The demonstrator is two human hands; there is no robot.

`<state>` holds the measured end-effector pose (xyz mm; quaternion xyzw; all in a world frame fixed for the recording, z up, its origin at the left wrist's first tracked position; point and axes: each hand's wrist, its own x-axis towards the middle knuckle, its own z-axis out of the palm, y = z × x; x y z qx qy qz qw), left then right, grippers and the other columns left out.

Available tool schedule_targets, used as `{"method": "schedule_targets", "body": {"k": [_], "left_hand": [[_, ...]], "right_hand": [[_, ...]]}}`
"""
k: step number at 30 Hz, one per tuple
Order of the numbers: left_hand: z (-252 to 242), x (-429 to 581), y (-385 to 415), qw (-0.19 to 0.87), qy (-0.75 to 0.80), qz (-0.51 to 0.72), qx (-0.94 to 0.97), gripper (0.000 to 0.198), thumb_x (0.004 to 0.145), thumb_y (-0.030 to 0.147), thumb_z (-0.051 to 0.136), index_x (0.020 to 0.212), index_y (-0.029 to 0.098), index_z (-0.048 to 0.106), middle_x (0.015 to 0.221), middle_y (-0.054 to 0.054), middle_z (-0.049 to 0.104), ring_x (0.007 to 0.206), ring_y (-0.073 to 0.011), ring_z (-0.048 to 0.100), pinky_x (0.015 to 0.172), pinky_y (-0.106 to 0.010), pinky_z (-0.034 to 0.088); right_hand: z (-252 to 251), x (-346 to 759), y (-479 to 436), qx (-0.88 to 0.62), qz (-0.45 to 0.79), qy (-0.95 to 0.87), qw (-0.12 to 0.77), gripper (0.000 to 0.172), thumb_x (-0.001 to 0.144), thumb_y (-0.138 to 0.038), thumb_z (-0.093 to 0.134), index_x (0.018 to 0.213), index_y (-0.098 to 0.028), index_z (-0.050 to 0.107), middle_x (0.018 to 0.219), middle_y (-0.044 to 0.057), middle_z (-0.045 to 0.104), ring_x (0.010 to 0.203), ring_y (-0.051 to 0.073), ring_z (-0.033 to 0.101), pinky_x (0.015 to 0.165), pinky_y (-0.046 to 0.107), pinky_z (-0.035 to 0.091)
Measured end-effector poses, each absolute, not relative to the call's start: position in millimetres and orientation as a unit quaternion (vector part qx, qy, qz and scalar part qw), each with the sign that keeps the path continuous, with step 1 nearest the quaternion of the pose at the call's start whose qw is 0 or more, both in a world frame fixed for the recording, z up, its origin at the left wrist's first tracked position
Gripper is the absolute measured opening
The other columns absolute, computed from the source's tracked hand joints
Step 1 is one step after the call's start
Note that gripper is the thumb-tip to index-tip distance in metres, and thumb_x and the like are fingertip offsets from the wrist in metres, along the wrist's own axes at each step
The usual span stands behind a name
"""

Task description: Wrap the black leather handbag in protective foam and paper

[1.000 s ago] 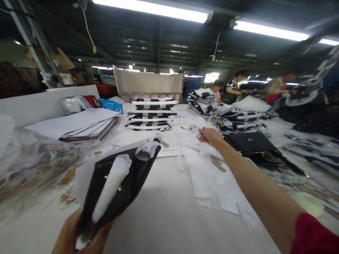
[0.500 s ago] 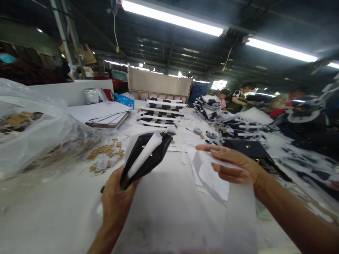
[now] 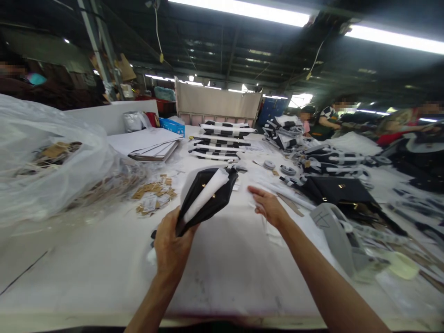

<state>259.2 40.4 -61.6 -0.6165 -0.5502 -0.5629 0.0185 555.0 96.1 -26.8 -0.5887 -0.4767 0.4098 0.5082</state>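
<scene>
My left hand is closed around the lower end of a black purse with gold studs, held tilted above the white table. A strip of white paper lies wrapped over the purse's front. My right hand is stretched forward just right of the purse, fingers bent. It pinches a thin white paper sheet that hangs below it over more sheets on the table.
A big clear plastic bag of tags fills the left, with loose brown tags beside it. Behind are white boards and stacks of wrapped purses. On the right lie another black purse and a grey dispenser. People work at the far right.
My right hand pulled back from the far paper pile with a white sheet, then moved forward and down beside the purse. My left hand raised the purse and brought it towards the middle.
</scene>
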Motion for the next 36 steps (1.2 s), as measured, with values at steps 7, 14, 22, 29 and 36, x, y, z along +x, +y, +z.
{"method": "schedule_targets", "body": {"k": [7, 14, 22, 29, 36], "left_hand": [[-58, 262, 36, 0.046, -0.533, -0.547, -0.644, 0.035, 0.085, 0.036, 0.065, 0.116, 0.020, 0.059, 0.102, -0.008, 0.068, 0.095, -0.0268, 0.065, 0.086, -0.037, 0.050], [-62, 263, 37, 0.076, -0.519, -0.539, -0.659, 0.034, 0.087, 0.034, 0.064, 0.118, 0.020, 0.058, 0.103, -0.008, 0.068, 0.095, -0.0267, 0.065, 0.085, -0.036, 0.049], [-68, 262, 31, 0.088, -0.496, -0.541, -0.674, 0.032, 0.087, 0.031, 0.064, 0.117, 0.020, 0.058, 0.104, -0.008, 0.068, 0.095, -0.0263, 0.065, 0.084, -0.036, 0.050], [-63, 256, 33, 0.036, -0.528, -0.547, -0.648, 0.037, 0.086, 0.038, 0.065, 0.118, 0.021, 0.058, 0.105, -0.007, 0.068, 0.095, -0.0259, 0.065, 0.088, -0.038, 0.051], [-62, 254, 31, 0.012, -0.544, -0.561, -0.624, 0.040, 0.086, 0.042, 0.065, 0.119, 0.021, 0.058, 0.104, -0.006, 0.067, 0.094, -0.0242, 0.065, 0.087, -0.036, 0.052]], "right_hand": [[-65, 569, 52, -0.693, 0.142, -0.589, 0.391, 0.040, 0.084, -0.030, 0.058, 0.122, -0.019, 0.063, 0.135, 0.012, 0.057, 0.107, 0.025, 0.063, 0.104, 0.046, 0.044], [-114, 556, -51, -0.582, 0.036, -0.790, 0.190, 0.055, 0.092, -0.041, 0.053, 0.144, -0.022, 0.047, 0.150, 0.011, 0.044, 0.141, 0.031, 0.036, 0.116, 0.054, 0.030], [-73, 536, -36, -0.643, 0.170, -0.717, 0.209, 0.037, 0.094, -0.045, 0.048, 0.113, -0.024, 0.072, 0.121, 0.008, 0.069, 0.117, 0.028, 0.061, 0.108, 0.048, 0.040], [-55, 565, 87, -0.686, 0.142, -0.706, 0.106, 0.060, 0.076, -0.015, 0.063, 0.135, -0.020, 0.054, 0.138, 0.012, 0.056, 0.122, 0.026, 0.055, 0.103, 0.038, 0.042], [-61, 561, 129, -0.646, 0.266, -0.716, -0.009, 0.029, 0.058, -0.001, 0.060, 0.080, -0.017, 0.070, 0.069, 0.003, 0.069, 0.063, 0.020, 0.067, 0.062, 0.028, 0.050]]}}
